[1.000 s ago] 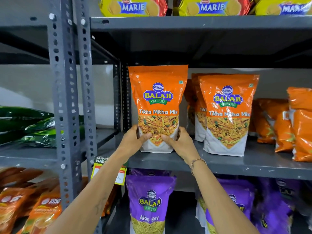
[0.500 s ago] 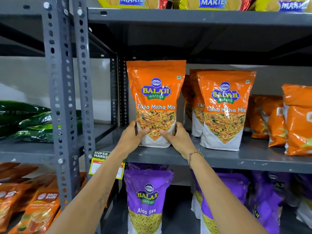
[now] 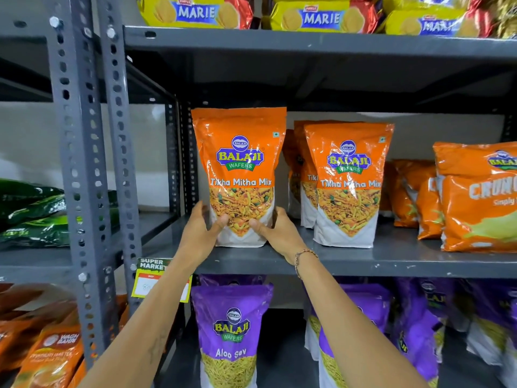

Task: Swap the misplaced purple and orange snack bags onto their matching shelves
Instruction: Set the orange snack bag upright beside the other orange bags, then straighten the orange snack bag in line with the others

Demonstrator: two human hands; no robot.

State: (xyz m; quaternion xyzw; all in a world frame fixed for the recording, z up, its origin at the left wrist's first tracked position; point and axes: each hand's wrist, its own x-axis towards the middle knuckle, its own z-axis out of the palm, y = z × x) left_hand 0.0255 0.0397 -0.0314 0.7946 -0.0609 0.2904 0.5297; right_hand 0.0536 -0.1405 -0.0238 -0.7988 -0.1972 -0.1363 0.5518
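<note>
An orange Tikha Mitha Mix bag stands upright at the left end of the middle shelf. My left hand grips its lower left side and my right hand grips its lower right side, thumbs on the front. More orange Tikha Mitha Mix bags stand to its right on the same shelf. On the shelf below stand purple Aloo Sev bags, one directly under the held bag and others to the right.
Orange Crunchex-type packets fill the right of the middle shelf. Yellow Marie biscuit packs line the top shelf. Grey perforated uprights divide off a left rack with green bags and orange tea packs. A price tag hangs below.
The orange bag has gone down and further back onto the middle shelf, its base now resting there. Both hands slid with it, still holding its lower sides.
</note>
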